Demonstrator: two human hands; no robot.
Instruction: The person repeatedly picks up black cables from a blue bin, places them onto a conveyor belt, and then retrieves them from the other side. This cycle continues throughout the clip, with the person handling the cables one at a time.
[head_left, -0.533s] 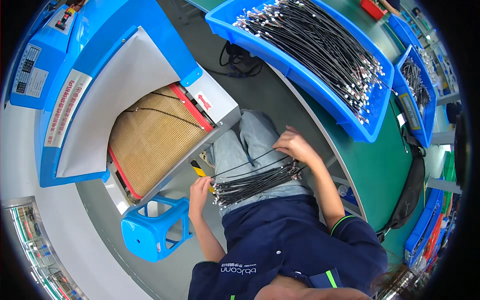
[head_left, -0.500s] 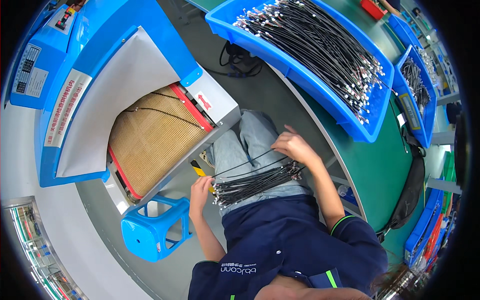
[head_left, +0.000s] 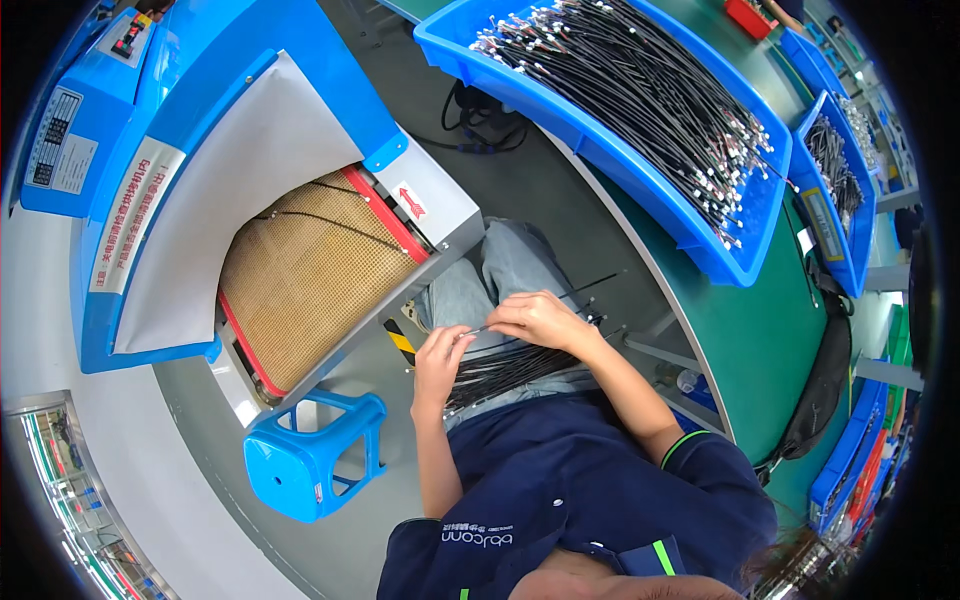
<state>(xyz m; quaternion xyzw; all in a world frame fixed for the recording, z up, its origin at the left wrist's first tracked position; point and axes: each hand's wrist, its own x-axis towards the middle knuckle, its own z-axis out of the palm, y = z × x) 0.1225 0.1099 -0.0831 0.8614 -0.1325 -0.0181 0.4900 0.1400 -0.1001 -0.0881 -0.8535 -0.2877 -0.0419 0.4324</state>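
Observation:
Both hands meet above my lap, pinching one thin black cable [head_left: 592,284] whose free end sticks out past my right hand to the upper right. My left hand [head_left: 437,362] has its fingertips closed at the cable's left part. Close beside it, my right hand [head_left: 540,320] is closed on the same cable; the exact grip is partly hidden by the fingers. Beneath them a bundle of black cables [head_left: 515,372] with small end connectors lies across my thighs, partly covered by my hands and right forearm.
To the left, a blue machine [head_left: 240,30] has a tan mesh conveyor belt [head_left: 300,290] carrying a few black cables. A blue stool [head_left: 285,470] stands below it. On the green table [head_left: 765,345] at right sits a large blue bin [head_left: 600,150] full of cables, with smaller bins beyond.
My hands have come together: the left moved right and up, the right moved left and down. The cable stretched between them now extends past my right hand. Belt cables shifted slightly toward the machine.

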